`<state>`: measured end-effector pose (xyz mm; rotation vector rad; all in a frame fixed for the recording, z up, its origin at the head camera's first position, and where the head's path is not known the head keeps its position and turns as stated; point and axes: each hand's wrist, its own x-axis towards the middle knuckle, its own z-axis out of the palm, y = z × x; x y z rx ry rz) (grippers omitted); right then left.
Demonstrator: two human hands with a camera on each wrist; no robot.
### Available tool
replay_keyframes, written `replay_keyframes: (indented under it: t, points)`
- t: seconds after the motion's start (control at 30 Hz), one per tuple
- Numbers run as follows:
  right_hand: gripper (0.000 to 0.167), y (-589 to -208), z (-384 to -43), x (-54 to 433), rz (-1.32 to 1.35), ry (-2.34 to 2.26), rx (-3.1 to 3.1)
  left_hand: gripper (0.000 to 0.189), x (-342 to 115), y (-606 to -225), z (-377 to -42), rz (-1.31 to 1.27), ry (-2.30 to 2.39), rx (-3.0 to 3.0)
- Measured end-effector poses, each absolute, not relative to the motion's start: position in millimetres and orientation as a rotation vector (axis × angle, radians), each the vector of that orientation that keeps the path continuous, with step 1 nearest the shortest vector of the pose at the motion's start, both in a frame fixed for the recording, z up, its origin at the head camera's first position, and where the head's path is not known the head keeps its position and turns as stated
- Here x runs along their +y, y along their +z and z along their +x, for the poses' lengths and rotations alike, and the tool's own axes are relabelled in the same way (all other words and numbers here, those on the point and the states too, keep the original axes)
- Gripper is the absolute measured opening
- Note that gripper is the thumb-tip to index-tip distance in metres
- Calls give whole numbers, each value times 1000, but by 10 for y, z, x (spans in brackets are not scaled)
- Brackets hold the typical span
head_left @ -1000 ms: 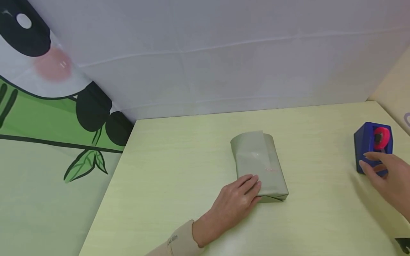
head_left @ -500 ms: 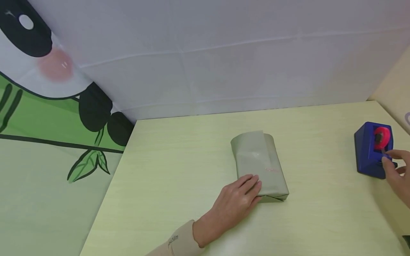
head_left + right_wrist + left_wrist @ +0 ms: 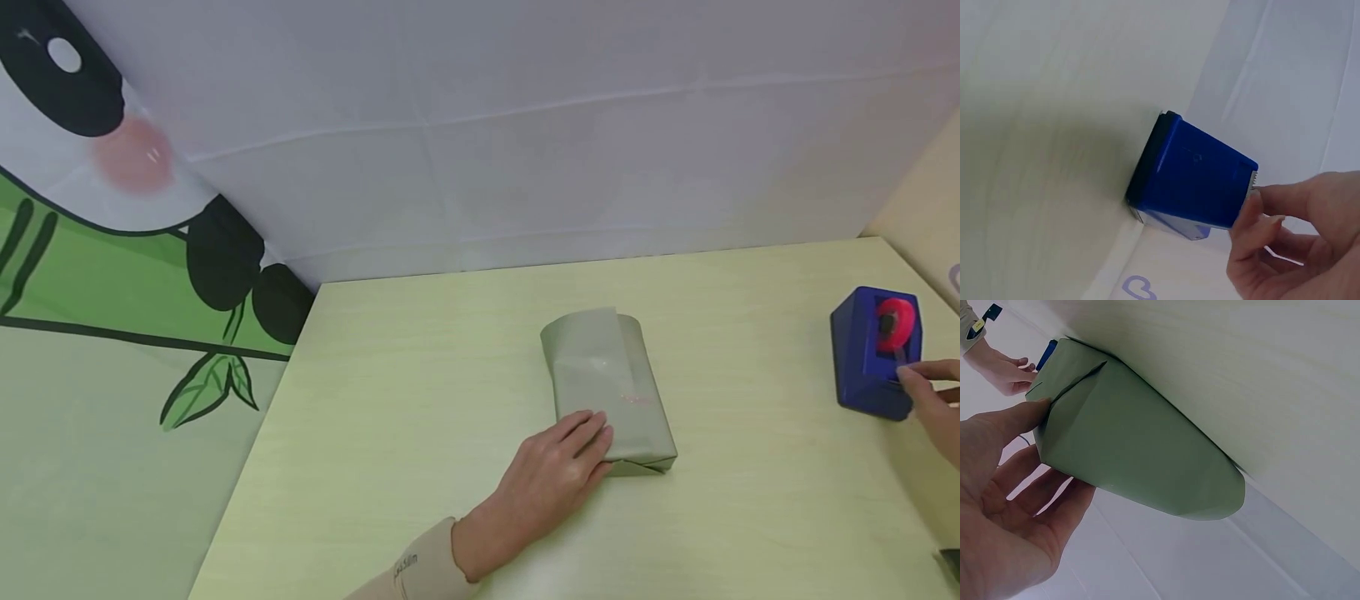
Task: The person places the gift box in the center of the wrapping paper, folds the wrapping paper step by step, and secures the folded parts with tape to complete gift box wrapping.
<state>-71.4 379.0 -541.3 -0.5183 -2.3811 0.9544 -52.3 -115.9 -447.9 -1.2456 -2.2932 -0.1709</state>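
Observation:
A flat parcel wrapped in grey-green paper [image 3: 600, 367] lies on the table. My left hand [image 3: 551, 471] holds its near left corner, fingers over the top. In the left wrist view the thumb of my left hand [image 3: 1004, 506] presses by a crease in the parcel's folded paper [image 3: 1135, 444]. Far to the right stands a blue tape dispenser [image 3: 866, 358] with a red-cored roll [image 3: 896, 323]. At its toothed cutter [image 3: 1252, 180], thumb and forefinger of my right hand [image 3: 937, 408] pinch the clear tape's end. The right hand's other fingers curl loosely in the right wrist view.
The pale wooden table [image 3: 390, 400] meets a white cloth backdrop [image 3: 525, 167] at its far edge. A cartoon-printed wall [image 3: 90, 467] borders it on the left, a cream panel [image 3: 922, 200] on the right.
My right hand has moved from in front of the dispenser to its cutter, and its finger and thumb have closed on the tape end. The left hand and the parcel stay put.

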Motion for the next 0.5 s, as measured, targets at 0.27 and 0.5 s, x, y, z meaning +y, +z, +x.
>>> replay_keyframes:
  t: [0.27, 0.5]
  points:
    - [26, -4761, -542, 3260, -621, 1197, -2303, 30, -1158, -4479, -517, -1244, -158, -2287]
    - [36, -5050, -581, 3471, -413, 1292, -2199, 30, -1162, -4469, -519, -1243, -136, -2294]
